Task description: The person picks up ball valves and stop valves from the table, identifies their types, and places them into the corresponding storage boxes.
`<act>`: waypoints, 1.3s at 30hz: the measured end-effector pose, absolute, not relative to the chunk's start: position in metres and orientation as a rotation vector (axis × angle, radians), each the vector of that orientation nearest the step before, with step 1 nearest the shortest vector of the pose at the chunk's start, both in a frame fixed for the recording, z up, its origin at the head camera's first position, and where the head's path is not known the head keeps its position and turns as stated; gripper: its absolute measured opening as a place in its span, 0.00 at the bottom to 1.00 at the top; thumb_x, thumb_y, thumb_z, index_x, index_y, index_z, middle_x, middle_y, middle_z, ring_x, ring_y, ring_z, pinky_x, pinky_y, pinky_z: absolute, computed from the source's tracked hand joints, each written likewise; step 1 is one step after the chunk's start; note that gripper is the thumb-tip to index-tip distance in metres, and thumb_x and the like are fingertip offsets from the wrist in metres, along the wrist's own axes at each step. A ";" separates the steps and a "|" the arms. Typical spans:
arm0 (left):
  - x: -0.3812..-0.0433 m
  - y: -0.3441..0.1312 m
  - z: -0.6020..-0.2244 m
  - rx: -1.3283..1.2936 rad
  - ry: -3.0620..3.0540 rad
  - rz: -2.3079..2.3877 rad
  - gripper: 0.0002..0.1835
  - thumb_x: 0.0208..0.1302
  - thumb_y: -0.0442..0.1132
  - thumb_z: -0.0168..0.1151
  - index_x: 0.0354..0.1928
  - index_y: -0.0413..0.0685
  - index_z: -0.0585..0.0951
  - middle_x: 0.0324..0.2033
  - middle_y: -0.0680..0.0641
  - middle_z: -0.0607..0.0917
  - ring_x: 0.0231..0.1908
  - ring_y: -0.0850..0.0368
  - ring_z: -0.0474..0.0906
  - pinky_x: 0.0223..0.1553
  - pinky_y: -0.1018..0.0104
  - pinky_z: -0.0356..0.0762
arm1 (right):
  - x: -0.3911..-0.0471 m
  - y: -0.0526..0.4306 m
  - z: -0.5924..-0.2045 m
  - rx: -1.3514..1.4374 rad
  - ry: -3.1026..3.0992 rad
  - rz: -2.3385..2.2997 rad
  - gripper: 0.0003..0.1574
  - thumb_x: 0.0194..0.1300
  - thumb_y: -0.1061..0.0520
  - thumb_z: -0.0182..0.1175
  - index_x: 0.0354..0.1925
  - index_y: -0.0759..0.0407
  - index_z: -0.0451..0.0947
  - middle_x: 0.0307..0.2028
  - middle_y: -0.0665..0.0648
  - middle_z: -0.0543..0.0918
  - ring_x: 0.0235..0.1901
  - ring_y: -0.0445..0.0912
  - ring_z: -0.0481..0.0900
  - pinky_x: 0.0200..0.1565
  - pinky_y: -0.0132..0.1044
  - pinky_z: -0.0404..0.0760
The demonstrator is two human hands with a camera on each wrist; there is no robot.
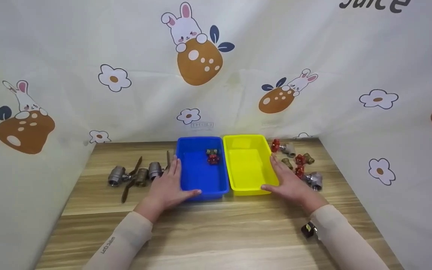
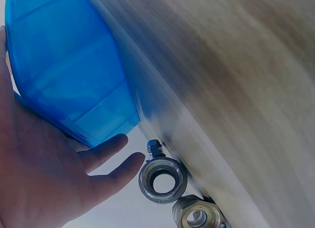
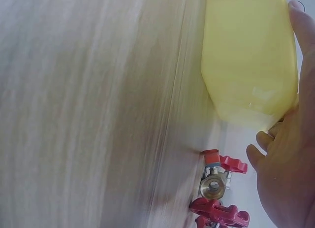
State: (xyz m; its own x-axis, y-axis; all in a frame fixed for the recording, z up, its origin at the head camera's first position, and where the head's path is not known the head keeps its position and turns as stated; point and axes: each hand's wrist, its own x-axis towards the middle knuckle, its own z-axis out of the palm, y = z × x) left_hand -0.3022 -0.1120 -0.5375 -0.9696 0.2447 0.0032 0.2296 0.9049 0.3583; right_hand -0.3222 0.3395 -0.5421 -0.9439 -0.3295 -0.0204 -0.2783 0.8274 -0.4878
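Note:
My left hand (image 1: 169, 187) rests against the left side of a blue bin (image 1: 203, 180), fingers straight along its wall and thumb on the near rim. Inside that bin, toward the back right, lies a brass valve with a red handle (image 1: 213, 159). On the other side, my right hand (image 1: 289, 182) touches the right wall of a yellow bin (image 1: 248, 165), its thumb at the near right corner. The two bins stand side by side. In the left wrist view the blue bin's wall (image 2: 74, 70) is against the palm; in the right wrist view the yellow wall (image 3: 251, 55) meets the fingers.
Left of the blue bin lie several ball valves, among them a steel valve (image 1: 117, 176) and a brass valve (image 1: 141, 177) with long brown levers. Several red-handled valves (image 1: 300, 159) lie right of the yellow bin. A printed curtain (image 1: 141, 45) encloses the wooden table (image 1: 216, 236).

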 end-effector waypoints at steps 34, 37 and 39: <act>-0.303 -0.111 -0.537 0.352 3.015 0.598 0.76 0.59 0.86 0.63 0.89 0.38 0.45 0.89 0.36 0.45 0.77 0.26 0.67 0.69 0.23 0.71 | -0.323 0.361 -0.512 -0.240 3.147 -0.965 0.53 0.80 0.27 0.60 0.79 0.66 0.67 0.75 0.70 0.71 0.74 0.66 0.68 0.74 0.70 0.69; -0.302 -0.111 -0.537 0.355 3.018 0.597 0.76 0.59 0.86 0.63 0.89 0.37 0.46 0.89 0.36 0.45 0.77 0.26 0.67 0.70 0.23 0.70 | -0.323 0.366 -0.509 -0.215 3.169 -0.977 0.49 0.80 0.31 0.63 0.75 0.67 0.70 0.69 0.71 0.74 0.65 0.65 0.73 0.68 0.68 0.75; -0.302 -0.111 -0.536 0.356 3.021 0.595 0.76 0.59 0.86 0.64 0.89 0.37 0.46 0.89 0.37 0.45 0.77 0.26 0.68 0.70 0.22 0.69 | -0.323 0.369 -0.508 -0.154 3.190 -0.970 0.47 0.80 0.32 0.64 0.73 0.68 0.71 0.65 0.71 0.75 0.61 0.65 0.76 0.64 0.68 0.77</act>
State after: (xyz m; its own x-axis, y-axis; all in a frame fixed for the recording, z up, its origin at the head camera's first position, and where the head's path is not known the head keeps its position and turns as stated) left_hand -0.3020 -0.1111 -0.5364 -0.9727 0.2319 0.0027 0.2157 0.9001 0.3787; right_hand -0.3226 0.3690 -0.5077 -0.9766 -0.0307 0.2127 -0.1439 0.8285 -0.5412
